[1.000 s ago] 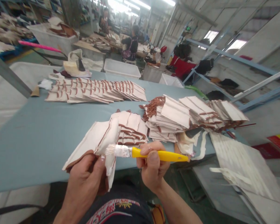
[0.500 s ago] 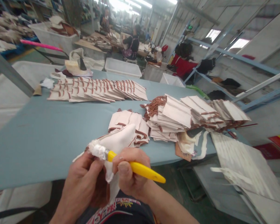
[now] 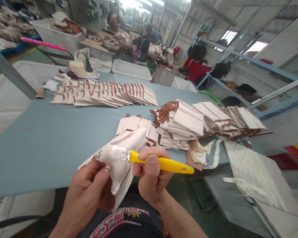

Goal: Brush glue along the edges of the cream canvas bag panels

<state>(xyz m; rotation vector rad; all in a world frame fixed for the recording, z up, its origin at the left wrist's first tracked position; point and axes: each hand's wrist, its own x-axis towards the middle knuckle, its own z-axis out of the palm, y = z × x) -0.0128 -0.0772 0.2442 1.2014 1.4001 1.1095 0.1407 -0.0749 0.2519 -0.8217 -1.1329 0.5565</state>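
My left hand (image 3: 90,185) is closed on the near edge of a cream fabric piece (image 3: 132,142) with brown edging, which is folded open over the table's front edge. White paste shows on a flap of it and on my left thumb. In my right hand (image 3: 155,175) is a paintbrush (image 3: 161,162) with a yellow handle, held between thumb and fingers. Its paste-covered bristles lie against the cream fabric, just above my left fingertips. Behind the piece sits a small stack of similar cream pieces (image 3: 152,134), partly covered by it.
The blue-grey table (image 3: 52,142) carries a fanned row of cream pieces (image 3: 104,94) at the back and taller stacks (image 3: 186,120) at the right. A board with pale strips (image 3: 263,175) stands lower right. White bins (image 3: 131,70) stand behind the table; two people are farther back.
My right hand has moved to the right with the paintbrush, drawing its bristles rightward along the fabric. The handle lies flatter. My left hand keeps its hold, and more of the piece is spread open.
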